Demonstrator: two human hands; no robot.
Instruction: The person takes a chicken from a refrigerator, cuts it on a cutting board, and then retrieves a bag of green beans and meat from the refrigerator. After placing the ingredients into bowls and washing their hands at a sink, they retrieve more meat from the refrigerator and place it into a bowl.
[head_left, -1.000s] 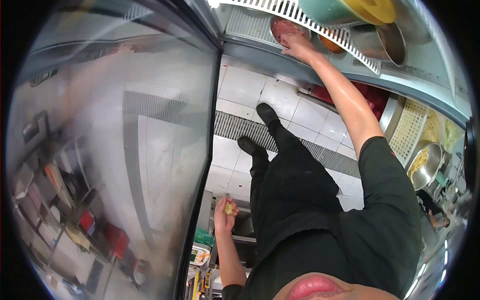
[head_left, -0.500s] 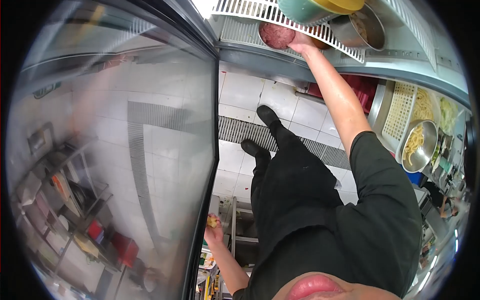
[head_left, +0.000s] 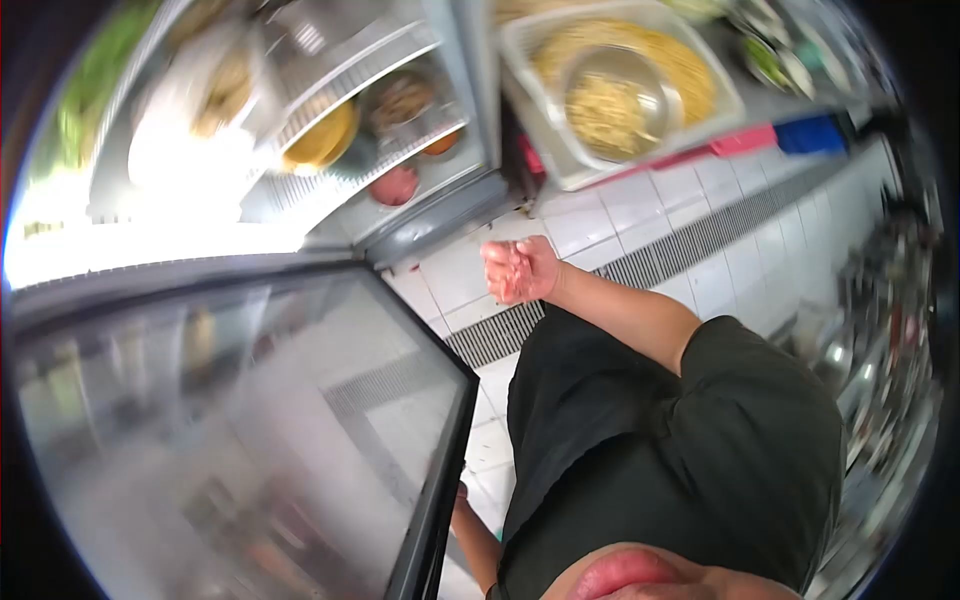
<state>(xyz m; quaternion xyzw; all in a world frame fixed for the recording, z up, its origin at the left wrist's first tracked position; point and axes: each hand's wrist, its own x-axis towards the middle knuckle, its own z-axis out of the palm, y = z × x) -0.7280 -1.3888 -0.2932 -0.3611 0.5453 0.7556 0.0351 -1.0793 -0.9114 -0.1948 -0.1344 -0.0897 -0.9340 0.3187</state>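
My right hand (head_left: pixel 518 270) is in front of my body above the floor, fingers curled closed, with pinkish-red bits at them; what it grips is too unclear to name. Beyond it, a round container of reddish minced meat (head_left: pixel 394 186) sits on the lower level of the open refrigerator. A yellow container (head_left: pixel 322 138) and a metal bowl of food (head_left: pixel 402 98) stand on the wire shelf above. Most of my left hand (head_left: pixel 461 491) is hidden at the edge of the glass door (head_left: pixel 250 400), so its fingers cannot be made out.
To the upper right, a white tray (head_left: pixel 570 176) of yellow noodles holds a metal bowl with pale strips (head_left: pixel 605 115). White floor tiles and a drain grate (head_left: pixel 650 252) lie below. Blurred kitchenware (head_left: pixel 890 340) lines the right side.
My right hand has come out of the refrigerator, away from the meat container, and is now closed. My left hand has become mostly hidden. The view has turned toward the noodle tray.
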